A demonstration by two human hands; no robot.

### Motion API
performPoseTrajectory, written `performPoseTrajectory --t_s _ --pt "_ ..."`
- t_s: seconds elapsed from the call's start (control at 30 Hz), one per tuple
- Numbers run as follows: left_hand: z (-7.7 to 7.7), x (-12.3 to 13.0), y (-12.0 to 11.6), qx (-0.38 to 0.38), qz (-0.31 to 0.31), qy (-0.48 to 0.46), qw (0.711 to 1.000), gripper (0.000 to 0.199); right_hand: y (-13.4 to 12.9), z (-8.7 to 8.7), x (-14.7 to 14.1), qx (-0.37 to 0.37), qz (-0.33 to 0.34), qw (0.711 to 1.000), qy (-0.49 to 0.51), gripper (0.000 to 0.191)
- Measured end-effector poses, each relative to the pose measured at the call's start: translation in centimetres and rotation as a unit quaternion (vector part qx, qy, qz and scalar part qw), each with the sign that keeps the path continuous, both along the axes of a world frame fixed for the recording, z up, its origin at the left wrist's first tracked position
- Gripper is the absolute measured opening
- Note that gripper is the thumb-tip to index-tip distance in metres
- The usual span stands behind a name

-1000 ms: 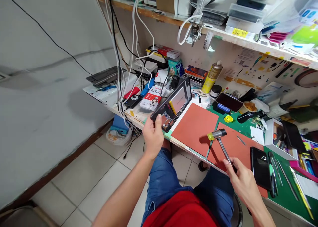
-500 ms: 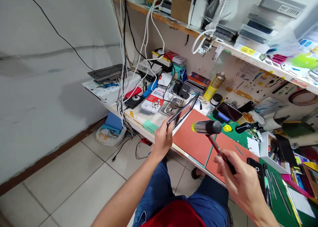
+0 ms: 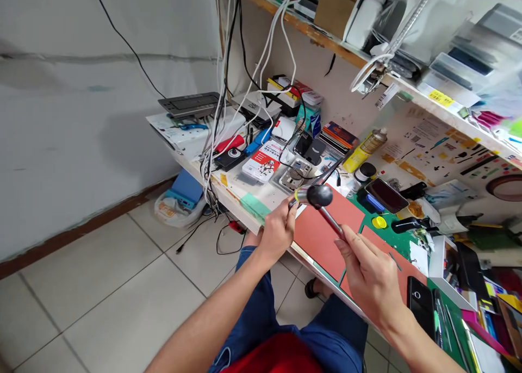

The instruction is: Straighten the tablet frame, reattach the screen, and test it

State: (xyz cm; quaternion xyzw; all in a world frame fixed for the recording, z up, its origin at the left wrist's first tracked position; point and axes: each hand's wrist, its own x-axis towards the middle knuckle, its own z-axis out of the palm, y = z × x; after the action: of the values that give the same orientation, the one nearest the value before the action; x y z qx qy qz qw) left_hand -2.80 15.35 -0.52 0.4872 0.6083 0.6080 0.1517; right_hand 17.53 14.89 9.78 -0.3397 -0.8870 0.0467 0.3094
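Note:
My left hand (image 3: 279, 230) is closed on the near end of a thin, dark, tablet-like frame (image 3: 332, 170), held up over the bench edge and seen almost edge-on. In my right hand (image 3: 373, 272) is a small mallet (image 3: 320, 196) with a rounded black face and a yellow-ringed other end, gripped by its handle. The mallet's head overlaps the frame close to my left fingers; whether they touch I cannot tell. Beneath the mallet lies an orange-red work mat (image 3: 326, 234). Much of the frame is hidden behind the mallet head and my fingers.
A red-and-white box (image 3: 261, 161) and an opened phone housing (image 3: 295, 175) lie behind my left hand. White cables (image 3: 220, 128) hang at the left. A yellow spray can (image 3: 365, 149), a phone (image 3: 386, 194) and a white tray (image 3: 444, 259) stand farther right, under a shelf (image 3: 342, 44).
The mallet has moved left, so its head now overlaps the frame near my left hand. The frame has turned closer to edge-on. My view has shifted a little.

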Motion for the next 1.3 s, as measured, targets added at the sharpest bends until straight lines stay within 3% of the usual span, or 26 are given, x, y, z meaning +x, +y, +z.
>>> performPoseTrajectory --t_s 0.27,0.43,0.67,0.87,1.3 --pt "-0.3 -0.2 0.0 0.017 0.006 0.040 0.999 0.024 0.5 0.2 -0.4 0.041 0.036 0.996 -0.064 0.029" --pt "0.1 -0.1 0.0 0.022 0.007 0.050 0.998 0.025 0.4 0.8 -0.2 0.059 0.021 0.998 -0.006 0.023" --pt "-0.3 -0.2 0.0 0.030 0.008 0.065 0.997 0.023 0.6 -0.1 -0.2 0.023 0.032 0.998 -0.043 0.029" --pt "-0.2 -0.1 0.1 0.035 0.014 0.064 0.997 0.028 0.5 0.4 -0.3 0.031 0.019 0.999 0.010 0.024" --pt "-0.4 -0.2 0.0 0.029 0.001 0.050 0.998 0.023 0.3 -0.7 -0.2 -0.006 0.023 1.000 -0.005 0.026"
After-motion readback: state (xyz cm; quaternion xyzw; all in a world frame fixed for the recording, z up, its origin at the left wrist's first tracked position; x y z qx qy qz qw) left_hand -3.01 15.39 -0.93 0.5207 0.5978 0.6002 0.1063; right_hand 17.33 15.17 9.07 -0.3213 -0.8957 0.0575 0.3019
